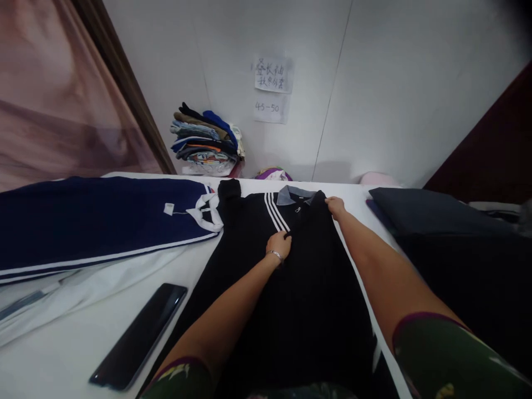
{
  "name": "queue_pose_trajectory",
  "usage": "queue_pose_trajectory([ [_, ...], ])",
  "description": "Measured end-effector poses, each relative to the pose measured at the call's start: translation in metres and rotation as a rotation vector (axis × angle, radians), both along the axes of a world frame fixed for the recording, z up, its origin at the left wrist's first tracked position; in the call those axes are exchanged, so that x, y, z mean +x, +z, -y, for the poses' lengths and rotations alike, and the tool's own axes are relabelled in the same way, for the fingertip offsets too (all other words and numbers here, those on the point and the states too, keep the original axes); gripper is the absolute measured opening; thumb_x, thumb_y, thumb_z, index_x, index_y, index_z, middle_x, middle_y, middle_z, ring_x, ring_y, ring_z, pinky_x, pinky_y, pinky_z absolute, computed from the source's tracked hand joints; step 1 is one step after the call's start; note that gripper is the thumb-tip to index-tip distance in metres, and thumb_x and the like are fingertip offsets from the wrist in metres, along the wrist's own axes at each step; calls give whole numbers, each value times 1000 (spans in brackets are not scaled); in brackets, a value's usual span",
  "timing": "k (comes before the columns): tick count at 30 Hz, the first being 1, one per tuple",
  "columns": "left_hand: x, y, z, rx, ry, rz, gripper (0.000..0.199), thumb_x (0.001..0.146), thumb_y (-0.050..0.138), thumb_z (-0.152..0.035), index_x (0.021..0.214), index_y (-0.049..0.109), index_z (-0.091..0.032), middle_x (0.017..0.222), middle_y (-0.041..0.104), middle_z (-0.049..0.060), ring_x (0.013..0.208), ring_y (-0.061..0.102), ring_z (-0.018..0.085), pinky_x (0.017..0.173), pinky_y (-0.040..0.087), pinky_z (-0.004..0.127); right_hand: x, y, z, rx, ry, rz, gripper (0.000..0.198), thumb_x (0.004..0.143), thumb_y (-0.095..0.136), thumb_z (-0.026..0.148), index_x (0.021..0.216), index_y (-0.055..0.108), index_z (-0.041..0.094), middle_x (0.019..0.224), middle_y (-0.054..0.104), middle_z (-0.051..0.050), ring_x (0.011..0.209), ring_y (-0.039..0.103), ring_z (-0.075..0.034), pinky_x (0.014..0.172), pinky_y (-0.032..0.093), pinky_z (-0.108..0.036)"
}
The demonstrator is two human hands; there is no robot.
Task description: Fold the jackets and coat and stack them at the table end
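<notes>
A black long garment [303, 282] with a grey collar, a short zip and three white stripes lies spread on the white table in front of me. My left hand [279, 245], with a bracelet at the wrist, is closed on the cloth at the lower end of the stripes. At the right shoulder edge, near the collar, my right hand [336, 206] pinches the fabric between thumb and fingers. A dark sleeve end [229, 189] lies folded at the garment's upper left. The garment's lower part runs toward my body, partly hidden by my left forearm.
A navy garment [103, 216] with a white collar lies to the left. A black phone [139, 335] rests on the white table [62, 354]. Dark folded clothes [440, 213] are stacked at right. Behind the table stands a clothing pile [208, 136]; handwritten papers [272, 88] hang on the wall.
</notes>
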State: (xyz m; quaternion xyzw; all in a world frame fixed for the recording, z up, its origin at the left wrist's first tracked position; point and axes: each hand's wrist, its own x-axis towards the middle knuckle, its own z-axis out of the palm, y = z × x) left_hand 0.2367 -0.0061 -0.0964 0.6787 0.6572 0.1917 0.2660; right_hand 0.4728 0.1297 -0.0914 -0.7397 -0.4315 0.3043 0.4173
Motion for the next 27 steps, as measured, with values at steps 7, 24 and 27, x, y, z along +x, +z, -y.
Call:
queue_pose_trajectory([
  [7, -4, -5, 0, 1, 47, 208, 38, 85, 48, -48, 107, 66, -24, 105, 68, 7, 99, 61, 23, 80, 44, 29, -2, -8, -1, 94, 47, 44, 32, 83, 58, 44, 90, 66, 14, 80, 66, -2, 71, 60, -13, 63, 49, -24],
  [24, -14, -12, -4, 57, 96, 159, 21, 83, 54, -32, 99, 65, -26, 69, 65, -1, 71, 61, 16, 65, 43, 26, -12, -16, -29, 31, 114, 508, 19, 82, 53, 31, 83, 69, 20, 90, 69, -7, 91, 61, -20, 81, 44, -30],
  [27, -15, -5, 1, 224, 72, 63, 29, 87, 48, -38, 110, 60, -25, 90, 67, 2, 85, 61, 18, 74, 46, 29, -16, -5, -20, 55, 167, 563, 30, 87, 47, 34, 102, 67, 17, 105, 67, -10, 100, 59, -23, 86, 43, -32],
])
